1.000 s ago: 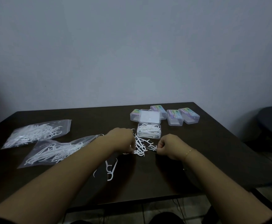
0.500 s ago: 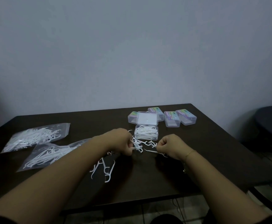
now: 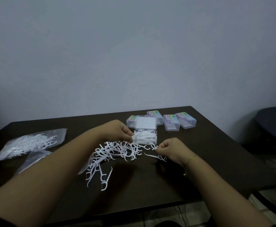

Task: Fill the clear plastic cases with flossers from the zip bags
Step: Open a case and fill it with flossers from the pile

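Head view, from the worktop's left edge rightward: zip bags [image 3: 30, 143], loose flossers [image 3: 116, 151], my left hand [image 3: 117, 131] pinching a bunch at the open case [image 3: 145, 136], right hand [image 3: 170, 147] pinching one; light, snaggy, best held by handles.

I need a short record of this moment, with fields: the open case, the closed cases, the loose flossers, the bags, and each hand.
open case: open case behind the pile, lid up, partly filled
closed cases: four closed cases at the table's far edge
loose flossers: loose flossers piled on the table
bags: full zip bag at left; second zip bag partly under the left arm
left hand: left hand holds flossers at the case
right hand: right hand pinches a flosser
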`<state>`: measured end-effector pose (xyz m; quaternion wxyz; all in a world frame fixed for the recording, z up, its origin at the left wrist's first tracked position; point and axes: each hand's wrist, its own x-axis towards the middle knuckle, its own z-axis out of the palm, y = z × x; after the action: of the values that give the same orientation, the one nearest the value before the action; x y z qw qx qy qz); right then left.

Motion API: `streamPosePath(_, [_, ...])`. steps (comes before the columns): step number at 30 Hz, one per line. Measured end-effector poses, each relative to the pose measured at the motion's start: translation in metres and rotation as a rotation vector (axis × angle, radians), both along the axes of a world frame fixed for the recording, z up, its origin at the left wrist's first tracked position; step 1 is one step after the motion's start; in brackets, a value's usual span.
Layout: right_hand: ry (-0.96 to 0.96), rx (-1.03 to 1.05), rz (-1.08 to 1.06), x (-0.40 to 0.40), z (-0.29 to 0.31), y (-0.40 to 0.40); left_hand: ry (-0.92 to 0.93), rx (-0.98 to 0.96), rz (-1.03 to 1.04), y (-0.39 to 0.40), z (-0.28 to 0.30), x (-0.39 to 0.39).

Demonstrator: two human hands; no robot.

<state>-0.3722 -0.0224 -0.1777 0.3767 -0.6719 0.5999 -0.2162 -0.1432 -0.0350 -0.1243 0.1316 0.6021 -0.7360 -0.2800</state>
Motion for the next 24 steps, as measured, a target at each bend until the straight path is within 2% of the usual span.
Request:
streamPosePath(4, [-0.019, 0.017, -0.001, -0.002, 0.0, -0.002, 0.13, 0.041, 0.058, -0.01, -0.005, 0.002])
streamPosePath(7, [-0.022, 0.035, 0.008, -0.002, 0.002, -0.004, 0.151, 0.032, 0.09, -0.018, -0.007, 0.0])
streamPosePath(12, [-0.058, 0.089, 0.006, -0.003, 0.004, -0.009, -0.178, -0.246, 0.047, -0.033, -0.007, -0.017])
streamPosePath(19, [-0.1, 0.136, 0.041, -0.005, 0.007, -0.013, -0.488, -0.432, -0.135, -0.061, -0.029, -0.042])
streamPosePath(22, [-0.114, 0.148, 0.047, -0.007, 0.006, -0.013, -0.557, -0.461, -0.195, -0.066, -0.041, -0.042])
streamPosePath(24, [-0.122, 0.156, 0.048, -0.008, 0.006, -0.015, -0.517, -0.483, -0.203, -0.063, -0.048, -0.037])
